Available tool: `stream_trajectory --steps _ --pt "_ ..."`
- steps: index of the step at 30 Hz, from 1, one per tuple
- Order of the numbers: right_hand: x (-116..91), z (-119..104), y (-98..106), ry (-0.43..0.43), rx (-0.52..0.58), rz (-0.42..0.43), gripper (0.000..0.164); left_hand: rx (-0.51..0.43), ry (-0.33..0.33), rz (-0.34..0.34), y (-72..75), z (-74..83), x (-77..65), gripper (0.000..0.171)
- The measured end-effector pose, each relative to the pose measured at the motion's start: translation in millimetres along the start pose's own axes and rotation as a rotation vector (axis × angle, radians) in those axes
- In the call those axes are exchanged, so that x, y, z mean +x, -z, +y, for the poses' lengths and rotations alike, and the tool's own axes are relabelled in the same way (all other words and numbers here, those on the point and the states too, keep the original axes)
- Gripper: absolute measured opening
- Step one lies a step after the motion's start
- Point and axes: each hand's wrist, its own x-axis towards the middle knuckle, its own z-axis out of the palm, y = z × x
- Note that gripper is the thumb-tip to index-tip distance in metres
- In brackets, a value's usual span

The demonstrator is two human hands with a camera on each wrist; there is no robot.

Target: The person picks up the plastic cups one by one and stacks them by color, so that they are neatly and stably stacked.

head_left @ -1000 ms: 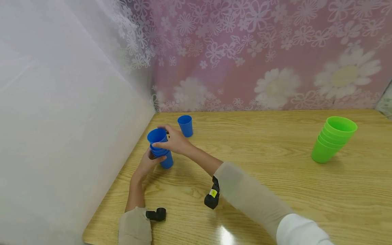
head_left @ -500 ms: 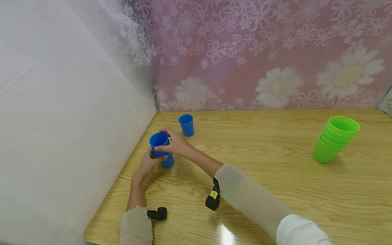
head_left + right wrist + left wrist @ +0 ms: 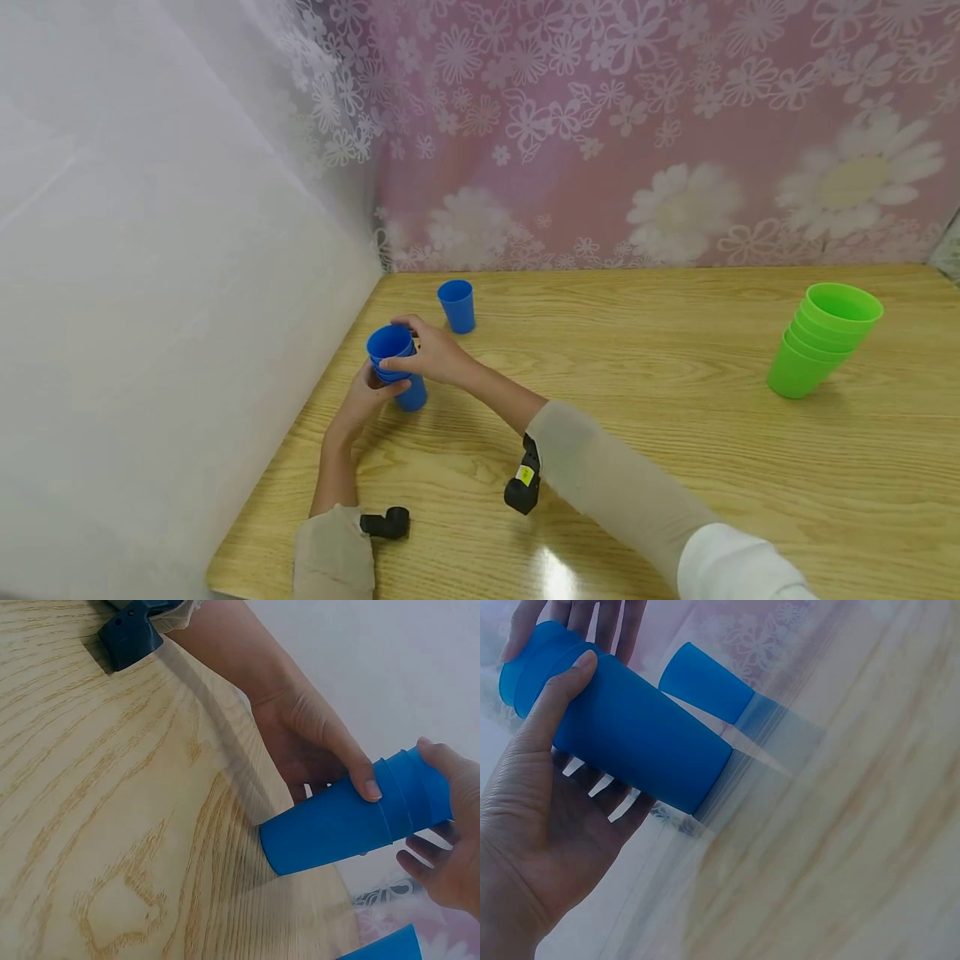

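A stack of nested blue cups (image 3: 412, 393) stands upright on the table's left side, its rims close together. My left hand (image 3: 362, 406) holds the stack from the left, thumb across the lowest cup's front below its rim. My right hand (image 3: 437, 354) grips the top cup (image 3: 390, 340) near its rim, thumb in front and fingers behind. In the right wrist view the left thumb presses the stack (image 3: 330, 829) while the right hand (image 3: 450, 847) wraps the upper end. A single blue cup (image 3: 457, 307) stands upright just behind, touched by neither hand.
A leaning-looking stack of green cups (image 3: 817, 342) stands at the table's right. White sheeting (image 3: 187, 292) borders the left edge, and a pink flowered curtain (image 3: 562, 167) hangs behind the wooden table (image 3: 615, 350). Black wrist cameras (image 3: 522, 490) stick out from both sleeves.
The right hand has lowered the top blue cup deeper into the stack, narrowing the gap between rims. Over the last half second, both hands stay nearly still. The lone cup stays put.
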Motion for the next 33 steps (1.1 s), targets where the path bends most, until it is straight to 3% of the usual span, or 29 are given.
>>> stream_trajectory --steps 6,10,22,29,33 --pt "-1 -2 9 0.013 0.044 -0.04 0.071 0.011 0.018 0.025 6.7 -13.8 5.7 0.072" --pt "0 -1 21 0.032 0.058 -0.003 0.068 0.023 0.026 0.048 10.9 -23.7 9.2 0.074" --pt "6 20 64 -0.021 0.029 0.211 0.061 0.013 0.028 0.053 8.8 -20.1 7.1 0.069" --pt "13 41 74 -0.111 0.007 0.284 0.059 0.045 0.016 0.044 -0.5 1.1 -0.5 0.069" --pt "16 54 74 -0.169 -0.02 0.282 0.059 0.042 0.013 0.039 -1.9 1.3 0.0 0.07"
